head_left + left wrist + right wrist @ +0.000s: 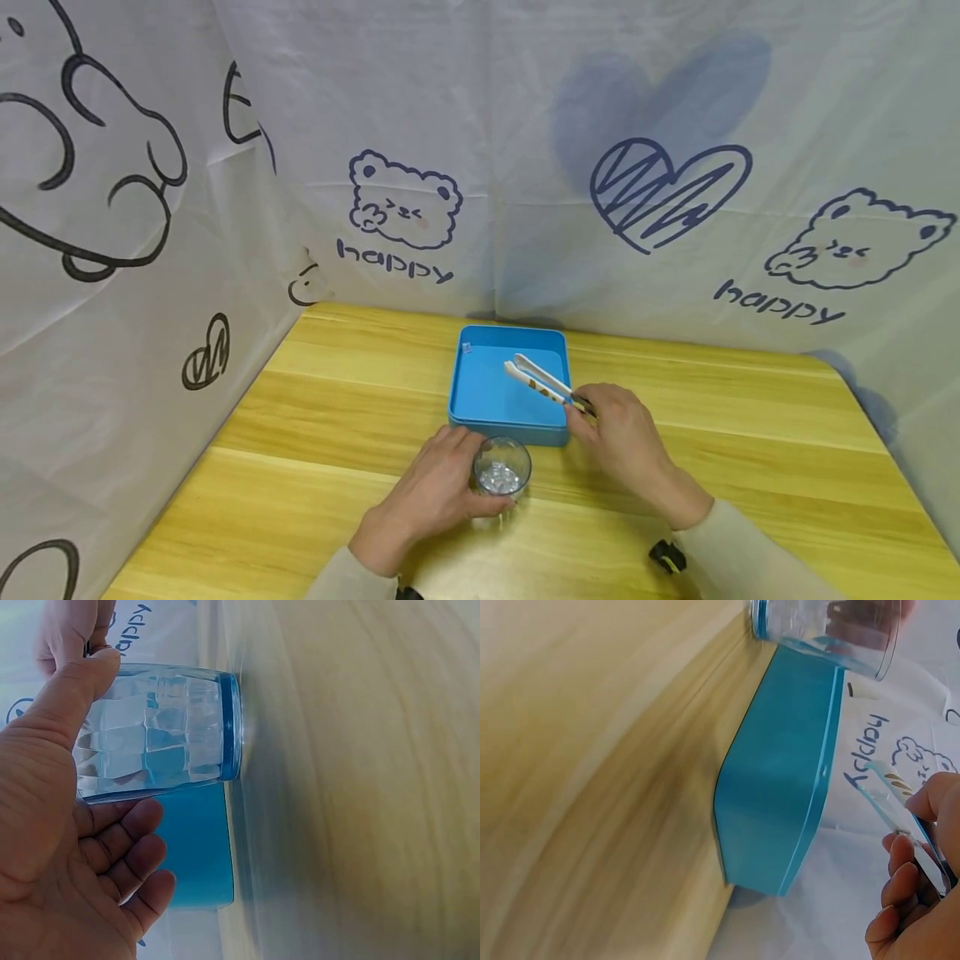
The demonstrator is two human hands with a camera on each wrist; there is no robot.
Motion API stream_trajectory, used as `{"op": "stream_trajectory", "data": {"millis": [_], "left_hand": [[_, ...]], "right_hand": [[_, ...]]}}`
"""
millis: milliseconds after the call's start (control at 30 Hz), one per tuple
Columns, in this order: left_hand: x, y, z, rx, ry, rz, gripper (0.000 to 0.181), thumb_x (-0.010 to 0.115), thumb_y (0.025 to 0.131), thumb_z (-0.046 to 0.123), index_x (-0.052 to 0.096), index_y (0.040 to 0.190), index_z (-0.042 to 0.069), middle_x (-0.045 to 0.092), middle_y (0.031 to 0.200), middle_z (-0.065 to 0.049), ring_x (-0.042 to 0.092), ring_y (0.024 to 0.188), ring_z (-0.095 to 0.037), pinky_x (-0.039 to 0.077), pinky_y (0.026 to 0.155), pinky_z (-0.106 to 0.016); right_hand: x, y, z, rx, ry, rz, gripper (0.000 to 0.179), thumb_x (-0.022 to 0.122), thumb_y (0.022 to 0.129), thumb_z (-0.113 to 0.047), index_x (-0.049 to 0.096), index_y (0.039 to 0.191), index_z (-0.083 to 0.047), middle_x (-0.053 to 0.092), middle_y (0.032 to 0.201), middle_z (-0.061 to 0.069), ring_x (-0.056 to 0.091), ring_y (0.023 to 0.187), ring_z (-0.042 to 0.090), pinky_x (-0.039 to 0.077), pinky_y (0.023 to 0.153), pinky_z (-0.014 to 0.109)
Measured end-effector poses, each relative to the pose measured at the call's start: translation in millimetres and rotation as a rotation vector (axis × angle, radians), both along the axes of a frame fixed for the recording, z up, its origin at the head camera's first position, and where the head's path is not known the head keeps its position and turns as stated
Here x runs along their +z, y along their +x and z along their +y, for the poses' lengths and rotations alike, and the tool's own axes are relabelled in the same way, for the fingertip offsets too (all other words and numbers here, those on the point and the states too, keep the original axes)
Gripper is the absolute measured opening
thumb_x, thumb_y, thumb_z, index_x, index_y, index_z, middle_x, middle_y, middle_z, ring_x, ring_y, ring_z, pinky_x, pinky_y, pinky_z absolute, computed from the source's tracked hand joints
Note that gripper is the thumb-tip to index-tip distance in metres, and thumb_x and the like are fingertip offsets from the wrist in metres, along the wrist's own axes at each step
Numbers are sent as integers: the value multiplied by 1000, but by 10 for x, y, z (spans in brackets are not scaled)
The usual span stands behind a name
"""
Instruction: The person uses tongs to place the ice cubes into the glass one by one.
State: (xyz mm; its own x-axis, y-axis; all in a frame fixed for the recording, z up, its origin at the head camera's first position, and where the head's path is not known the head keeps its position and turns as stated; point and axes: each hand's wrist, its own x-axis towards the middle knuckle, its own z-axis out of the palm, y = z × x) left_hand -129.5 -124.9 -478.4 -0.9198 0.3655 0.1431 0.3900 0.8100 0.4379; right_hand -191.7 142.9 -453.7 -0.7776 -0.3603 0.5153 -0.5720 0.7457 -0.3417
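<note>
On the wooden table stands a clear drinking glass (513, 457) with several small clear cubes (499, 477) in its bottom. My left hand (438, 482) grips the glass from the left, thumb on the near side and fingers at the far side. Just behind it sits a shallow blue box (491, 400), open at the top, with a small clear piece (467, 347) in its far left corner. My right hand (618, 425) holds white tongs (540, 379) with gold marks over the right part of the box. The tong tips are slightly apart with nothing between them.
The wooden table (360, 375) runs back to a white cloth (525, 167) printed with bears and hearts. More cloth hangs along the left side. Black straps show at both wrists.
</note>
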Motion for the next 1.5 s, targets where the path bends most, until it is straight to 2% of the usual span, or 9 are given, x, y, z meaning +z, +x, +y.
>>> {"op": "stream_trajectory", "data": {"millis": [367,600,767,1000,1267,1500], "left_hand": [[0,-6,-5,13,-11,-11,85,85,79,63,60,138,7,63,137,-6,55,127,-24,47,114,-47],[8,-11,3,9,-4,-25,87,85,79,63,59,141,7,62,141,-6,54,130,-24,46,115,-48],[8,-16,3,6,-10,-20,89,85,79,64,58,143,8,61,143,-6,54,131,-24,46,115,-47],[17,-20,3,9,3,-24,87,86,80,62,58,142,7,62,141,-6,54,130,-24,46,115,-47],[14,-19,-9,5,-2,-11,87,86,79,61,59,141,7,63,139,-6,55,130,-24,45,116,-47],[-6,-5,-15,-3,1,-6,91,86,79,62,56,145,8,60,145,-5,53,133,-23,45,116,-47]], "right_hand": [[8,-192,-104,-13,35,-47,19,75,97,-17,72,101,1,73,93,12,65,82,27,59,80,49],[1,-277,-153,-26,43,-62,17,74,96,-17,71,97,-1,69,85,9,59,74,23,57,71,44],[7,-361,-203,-45,61,-84,18,73,97,-20,69,92,-3,61,78,5,53,69,20,50,65,39],[47,-476,-324,-63,82,-134,20,71,98,-23,70,96,-2,63,81,6,54,70,22,49,66,38],[21,-620,-429,-50,133,-147,19,68,99,-22,68,91,-5,61,76,5,51,65,20,43,60,34],[4,-710,-503,-56,185,-149,21,68,99,-24,67,90,-5,59,73,5,50,63,20,46,61,35]]}}
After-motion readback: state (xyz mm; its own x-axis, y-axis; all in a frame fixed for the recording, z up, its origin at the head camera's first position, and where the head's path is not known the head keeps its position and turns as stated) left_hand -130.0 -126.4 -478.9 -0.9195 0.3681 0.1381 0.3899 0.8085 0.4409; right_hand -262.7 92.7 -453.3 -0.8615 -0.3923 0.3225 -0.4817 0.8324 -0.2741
